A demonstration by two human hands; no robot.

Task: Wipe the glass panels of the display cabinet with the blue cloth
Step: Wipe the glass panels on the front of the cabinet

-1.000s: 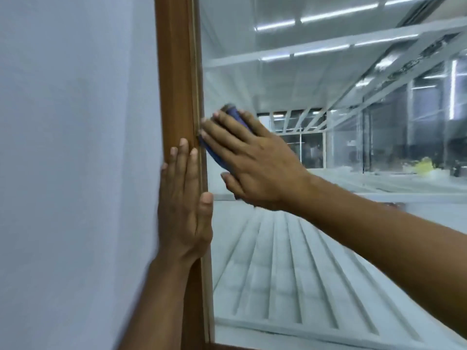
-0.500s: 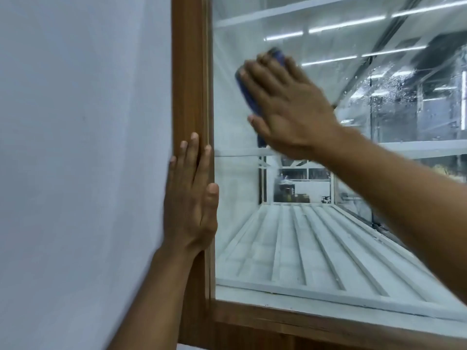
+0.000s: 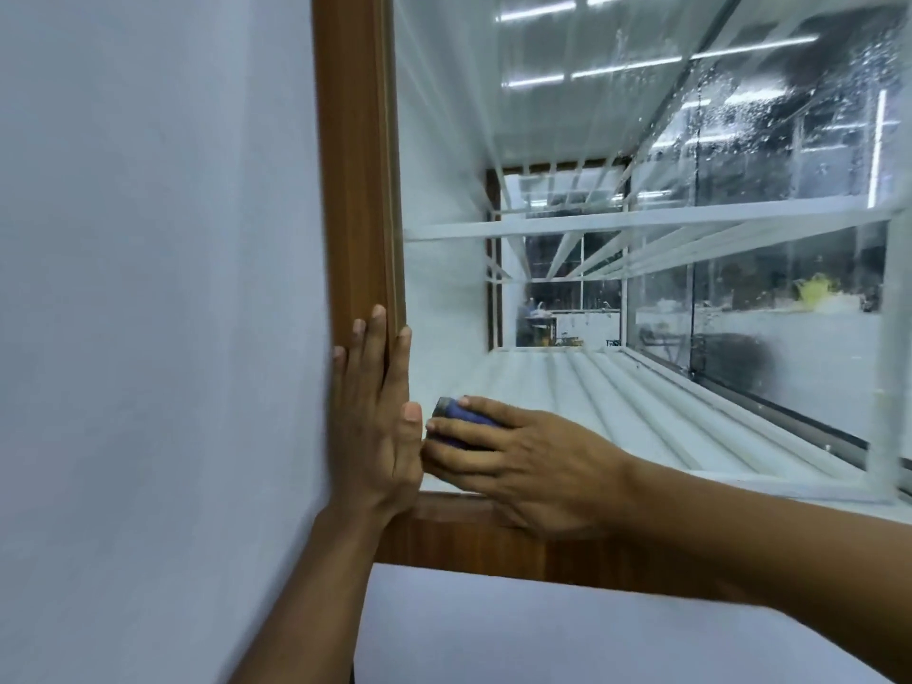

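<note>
Here, right hand (image 3: 533, 466) presses blue cloth (image 3: 466, 419) flat-fingered on the glass panel (image 3: 543, 116), left hand (image 3: 380, 436) lying flat against the wooden frame (image 3: 355, 190).

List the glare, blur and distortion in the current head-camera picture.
Head view: ceiling-light strips glare across the glass panel; droplets speckle the glass at upper right; the white wall and wooden frame are motion-smeared; the right hand pressing the blue cloth is fairly sharp.

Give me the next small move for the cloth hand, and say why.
Probably slide the right hand rightward along the bottom edge of the glass panel. It presses the blue cloth into the lower left corner, hemmed in by the wooden frame and the left hand, and droplets show on glass farther right.
</note>
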